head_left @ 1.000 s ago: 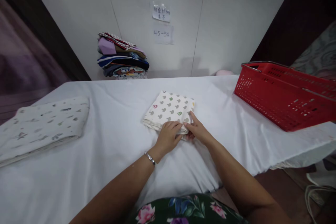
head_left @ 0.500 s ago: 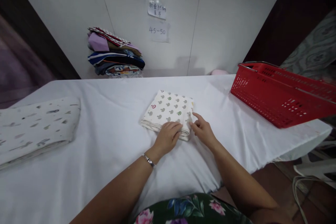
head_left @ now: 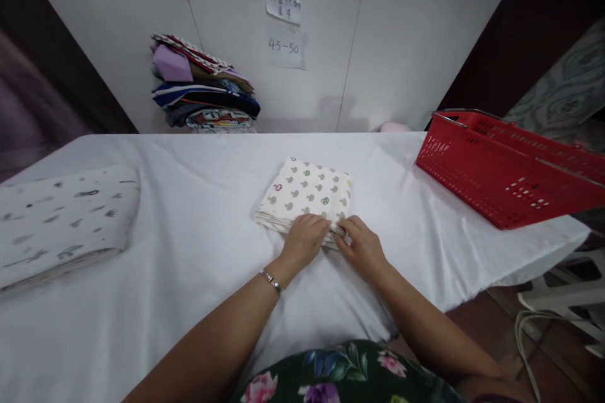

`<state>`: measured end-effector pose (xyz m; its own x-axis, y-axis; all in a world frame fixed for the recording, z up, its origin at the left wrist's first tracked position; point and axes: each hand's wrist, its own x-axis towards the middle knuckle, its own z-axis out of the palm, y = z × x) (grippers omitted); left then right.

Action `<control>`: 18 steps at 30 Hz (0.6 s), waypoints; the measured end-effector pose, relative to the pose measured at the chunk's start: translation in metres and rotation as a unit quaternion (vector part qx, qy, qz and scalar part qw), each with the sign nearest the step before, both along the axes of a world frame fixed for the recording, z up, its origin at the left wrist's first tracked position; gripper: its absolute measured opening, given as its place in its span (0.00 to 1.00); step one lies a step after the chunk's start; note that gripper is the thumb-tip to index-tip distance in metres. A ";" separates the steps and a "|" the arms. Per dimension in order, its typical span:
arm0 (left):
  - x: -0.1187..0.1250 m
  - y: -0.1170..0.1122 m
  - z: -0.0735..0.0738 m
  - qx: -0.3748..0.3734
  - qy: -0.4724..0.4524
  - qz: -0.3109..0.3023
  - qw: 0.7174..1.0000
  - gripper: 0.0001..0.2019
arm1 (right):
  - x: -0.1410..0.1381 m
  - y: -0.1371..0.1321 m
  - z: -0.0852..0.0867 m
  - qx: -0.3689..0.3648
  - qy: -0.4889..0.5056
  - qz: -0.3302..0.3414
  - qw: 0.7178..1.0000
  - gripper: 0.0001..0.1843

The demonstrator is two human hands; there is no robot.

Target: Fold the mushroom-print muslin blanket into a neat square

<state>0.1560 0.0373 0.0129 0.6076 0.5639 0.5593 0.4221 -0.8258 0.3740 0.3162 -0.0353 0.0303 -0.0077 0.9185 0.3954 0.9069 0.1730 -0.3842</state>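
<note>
Head view: paper sign [head_left: 287, 55] reads "45-50"; hands [head_left: 306, 240] touch folded cloth [head_left: 307, 187].

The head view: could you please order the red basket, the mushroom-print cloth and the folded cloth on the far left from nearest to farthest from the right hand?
From the right hand:
1. Mushroom-print cloth: in front, its near right corner at the hand.
2. Red basket: off to the right.
3. Far-left folded cloth: across on the left.
</note>
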 end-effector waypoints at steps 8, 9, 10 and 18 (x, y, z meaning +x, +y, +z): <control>-0.004 0.000 0.003 -0.008 0.006 -0.020 1.000 0.10 | -0.001 0.001 -0.002 0.038 -0.057 0.013 0.998 0.08; -0.006 0.000 0.003 -0.010 0.004 -0.022 1.000 0.10 | 0.000 0.000 -0.002 0.039 -0.060 0.015 0.997 0.08; -0.007 0.000 0.004 -0.011 0.004 -0.020 1.000 0.10 | 0.000 0.000 -0.002 0.038 -0.062 0.017 0.997 0.08; -0.013 0.002 0.004 -0.007 0.012 0.046 0.999 0.15 | 0.003 -0.002 0.000 0.036 -0.054 0.036 0.997 0.07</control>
